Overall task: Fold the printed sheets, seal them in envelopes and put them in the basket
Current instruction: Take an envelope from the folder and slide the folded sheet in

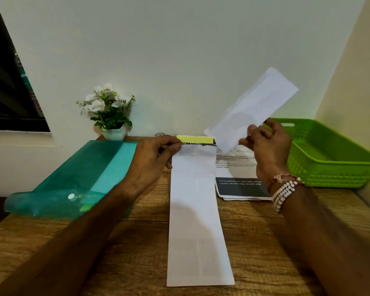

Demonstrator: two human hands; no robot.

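Head view: folder [73, 178] at table's [137, 253] left edge, basket [329, 178] at right. Left hand [152, 159] pinches envelope [195, 210]; right hand [267, 144] grips folded sheet [252, 110].

The wooden table [265, 231] bears an envelope [197, 221], printed sheets [237, 186], basket [333, 167], teal folder [83, 178], perhaps a notepad [194, 139].

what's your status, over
Left hand pinches envelope top. Right hand holds folded sheet aloft. Basket at right, nothing blocking.
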